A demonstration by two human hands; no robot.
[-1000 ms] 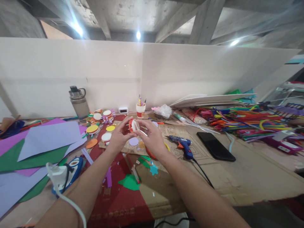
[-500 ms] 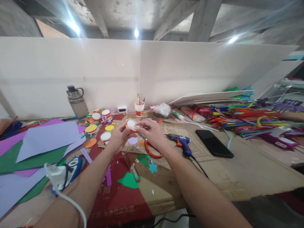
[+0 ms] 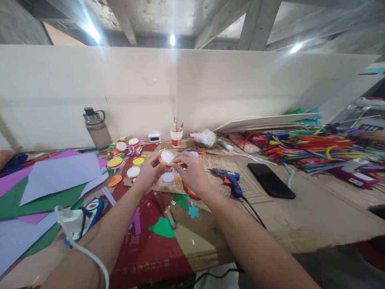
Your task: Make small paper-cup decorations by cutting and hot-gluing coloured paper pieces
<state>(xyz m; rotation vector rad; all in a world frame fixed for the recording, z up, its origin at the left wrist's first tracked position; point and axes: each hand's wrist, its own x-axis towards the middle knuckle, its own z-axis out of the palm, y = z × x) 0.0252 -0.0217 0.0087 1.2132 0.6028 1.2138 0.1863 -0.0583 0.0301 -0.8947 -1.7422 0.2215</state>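
A small round piece with a white face and red rim [image 3: 166, 157], like a cut paper-cup base, is held up over the cardboard. My left hand [image 3: 150, 173] is closed on its left side. The fingers of my right hand [image 3: 190, 170] pinch at its right edge; whether they also hold something tiny I cannot make out. Beneath the hands lie a lilac paper disc [image 3: 167, 177] and orange-handled scissors [image 3: 191, 192], partly hidden by my right wrist. Left of my hands stand a similar white-topped piece [image 3: 133, 173] and a yellow-topped one [image 3: 115, 162].
A blue glue gun [image 3: 230, 180] with a black cord and a phone [image 3: 270, 180] lie on the right. Pipe cleaners [image 3: 306, 148] are heaped behind them. Coloured paper sheets [image 3: 60, 172], a bottle [image 3: 96, 129] and a pen cup [image 3: 176, 137] are around the left and back.
The round piece has tilted slightly, turning its white face more toward me. My right hand has shifted a little over the scissors. Both hands remain at the piece.
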